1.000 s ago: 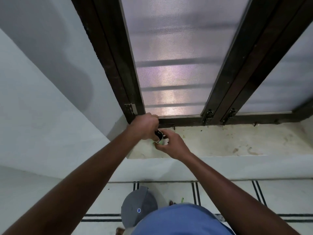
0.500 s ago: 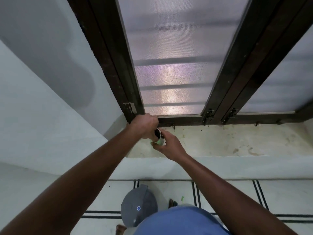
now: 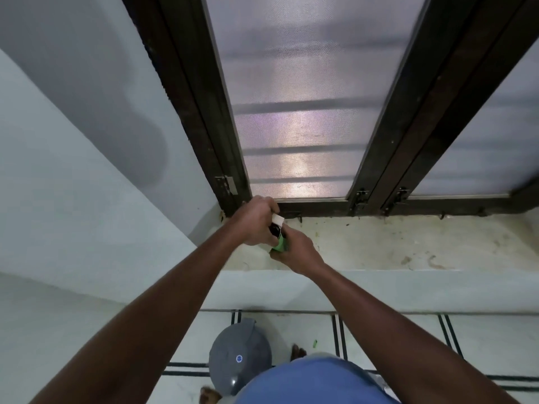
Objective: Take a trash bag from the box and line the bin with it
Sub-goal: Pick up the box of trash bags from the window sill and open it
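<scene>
A small green trash bag box [image 3: 279,245] with a white flap at its top sits at the left end of the window sill [image 3: 393,243]. My right hand [image 3: 296,249] grips its lower part from the right. My left hand [image 3: 256,221] closes over its upper part from the left, at the white flap and a dark roll that shows in the opening. Most of the box is hidden between the two hands. The grey bin [image 3: 239,357] with a domed lid stands on the floor below, close to my body.
A dark wooden window frame [image 3: 388,158] with frosted panes rises right behind the sill. A white wall [image 3: 73,170] closes the left side. The tiled floor [image 3: 481,339] has dark stripes, and a small green scrap [image 3: 315,343] lies on it by my bare feet.
The box has come up a little between my hands; its white flap and green side now show more. My left hand has shifted slightly upward on it.
</scene>
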The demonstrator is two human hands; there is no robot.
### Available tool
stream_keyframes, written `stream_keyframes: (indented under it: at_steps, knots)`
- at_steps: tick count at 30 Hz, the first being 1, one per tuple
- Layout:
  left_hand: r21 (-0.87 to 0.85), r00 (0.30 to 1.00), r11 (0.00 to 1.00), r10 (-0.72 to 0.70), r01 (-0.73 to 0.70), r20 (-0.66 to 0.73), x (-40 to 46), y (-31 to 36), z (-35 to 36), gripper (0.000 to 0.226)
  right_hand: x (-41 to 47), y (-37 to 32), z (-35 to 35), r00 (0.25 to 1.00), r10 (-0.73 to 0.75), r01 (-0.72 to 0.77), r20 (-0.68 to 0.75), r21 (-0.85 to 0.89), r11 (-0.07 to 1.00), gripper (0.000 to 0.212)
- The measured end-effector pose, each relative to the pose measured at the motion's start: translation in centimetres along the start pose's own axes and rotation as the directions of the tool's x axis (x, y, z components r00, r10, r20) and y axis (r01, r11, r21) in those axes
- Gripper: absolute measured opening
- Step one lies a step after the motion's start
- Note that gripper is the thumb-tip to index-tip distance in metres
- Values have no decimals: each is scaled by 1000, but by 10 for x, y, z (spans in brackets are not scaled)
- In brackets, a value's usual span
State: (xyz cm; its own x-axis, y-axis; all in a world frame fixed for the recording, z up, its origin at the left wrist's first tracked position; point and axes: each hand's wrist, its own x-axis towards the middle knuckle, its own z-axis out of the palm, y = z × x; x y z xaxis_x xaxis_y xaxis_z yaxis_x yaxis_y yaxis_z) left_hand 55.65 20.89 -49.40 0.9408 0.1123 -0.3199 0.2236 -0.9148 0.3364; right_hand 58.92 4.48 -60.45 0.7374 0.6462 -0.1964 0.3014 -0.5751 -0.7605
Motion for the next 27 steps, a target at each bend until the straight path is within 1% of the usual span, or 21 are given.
stream_keyframes:
  at_steps: [2, 3, 4, 6, 7, 9, 11, 13, 15, 17, 19, 21, 23, 24, 25, 26, 27]
  knots:
    - [-84, 999, 996, 13, -15, -29, -4, -6, -1, 39, -1, 1, -9, 998, -31, 30, -53, -25, 999, 56]
    - [-126, 999, 992, 19, -25, -50, -8, -5, -4, 34, -1, 2, -14, 996, -43, 39, -76, -43, 998, 57]
    - [-183, 997, 982, 32, -45, -74, -13, -4, -8, 37, -1, 3, -19, 995, -51, 45, -89, -73, 996, 59]
    - [-357, 994, 933, 0, -41, -113, -23, -3, -18, 60, 2, 5, -27, 992, -64, 49, -107, -137, 989, 56]
    - [-421, 990, 906, -29, -31, -135, -28, -4, -23, 67, 2, 5, -32, 991, -68, 49, -116, -155, 987, 54]
    - [-482, 977, 876, -93, -11, -191, -37, -7, -33, 68, 4, 4, -42, 989, -84, 56, -123, -214, 975, 55]
    - [-519, 958, 855, -142, -9, -250, -45, -10, -45, 61, 7, 5, -51, 991, -72, 37, -109, -295, 955, 59]
    - [-544, 930, 839, -200, -1, -309, -52, -13, -61, 46, 8, 12, -57, 997, -13, -18, -81, -369, 929, 64]
    - [-516, 899, 856, -245, 24, -364, -62, -13, -81, 37, 7, 18, -60, 998, 35, -55, -51, -448, 892, 72]
    - [-467, 871, 883, -274, 59, -408, -69, -15, -98, 33, 7, 15, -55, 998, 44, -56, -35, -496, 867, 78]
    - [-435, 854, 898, -274, 64, -441, -73, -14, -108, 35, 10, 3, -46, 999, 28, -46, -43, -501, 864, 76]
    - [-435, 838, 898, -287, 67, -463, -74, -13, -109, 34, 15, -13, -36, 998, -6, -24, -56, -521, 853, 68]
    - [-462, 831, 884, -309, 71, -463, -75, -10, -108, 23, 22, -26, -26, 998, -18, -19, -62, -541, 841, 62]
    - [-470, 829, 880, -313, 68, -464, -75, -9, -106, 18, 25, -31, -22, 998, -15, -16, -53, -542, 840, 64]
    - [-483, 827, 873, -316, 63, -464, -77, -7, -105, 17, 29, -35, -19, 1000, -5, -12, -30, -533, 846, 72]
    - [-494, 828, 867, -321, 62, -459, -77, -7, -102, 20, 29, -39, -18, 1000, 11, -10, -1, -500, 866, 84]
    - [-507, 832, 859, -331, 71, -446, -78, -6, -101, 24, 28, -44, -19, 999, 33, -19, 26, -423, 906, 99]
